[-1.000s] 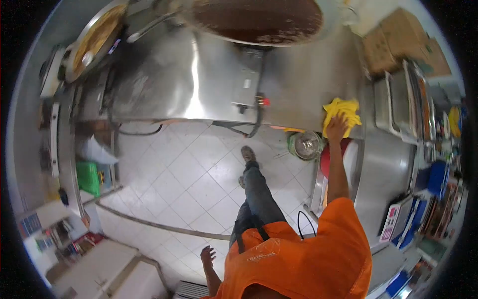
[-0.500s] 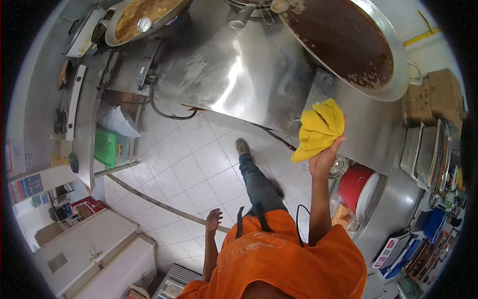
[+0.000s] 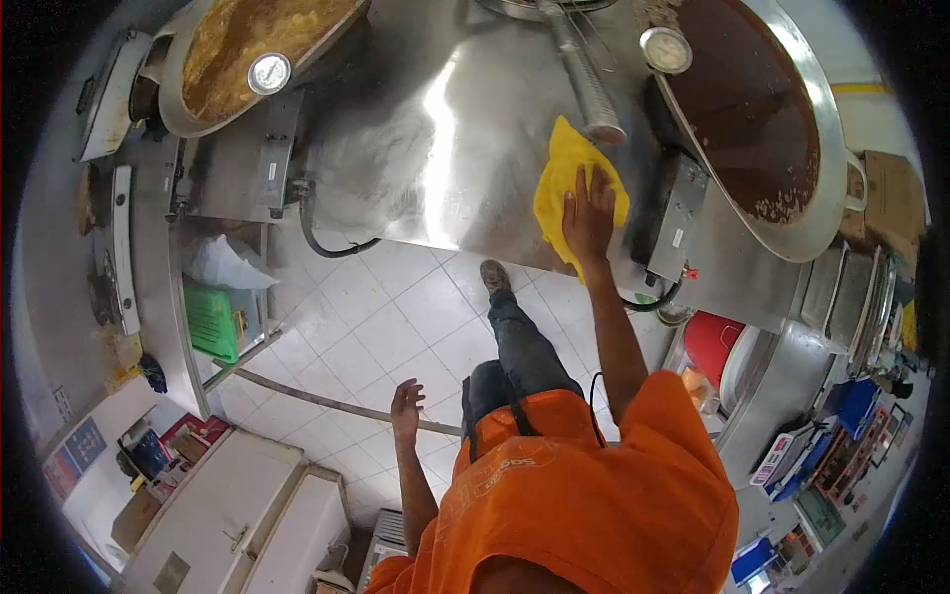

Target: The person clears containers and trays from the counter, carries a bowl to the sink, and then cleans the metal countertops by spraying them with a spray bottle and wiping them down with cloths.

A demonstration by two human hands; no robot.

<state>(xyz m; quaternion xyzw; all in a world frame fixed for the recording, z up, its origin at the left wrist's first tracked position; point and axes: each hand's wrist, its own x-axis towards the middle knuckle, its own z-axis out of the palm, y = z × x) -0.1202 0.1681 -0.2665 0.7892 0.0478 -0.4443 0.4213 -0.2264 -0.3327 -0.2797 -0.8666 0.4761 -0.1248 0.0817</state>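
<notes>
My right hand (image 3: 590, 220) presses a yellow cloth (image 3: 556, 193) onto the steel worktop (image 3: 386, 148), near its front edge, fingers reaching forward over the fabric. Just beyond the cloth lies a thick ribbed metal handle (image 3: 592, 99), belonging to a round utensil (image 3: 524, 8) partly cut off at the top. Away from the worktop, my left hand (image 3: 407, 408) hangs over the tiled floor with its fingers apart and nothing in it.
A large pan of dark brown liquid (image 3: 757, 119) stands right, a dial thermometer (image 3: 665, 51) at its rim. Another pan of yellowish-brown food (image 3: 233, 49) stands left. Burner control boxes (image 3: 678, 218) and hoses sit by the front edge. A green crate (image 3: 212, 322) is on a lower shelf.
My right hand has moved left and forward with the yellow cloth, from held up at the right to down on the worktop. The camera view has shifted, bringing the ribbed handle closer.
</notes>
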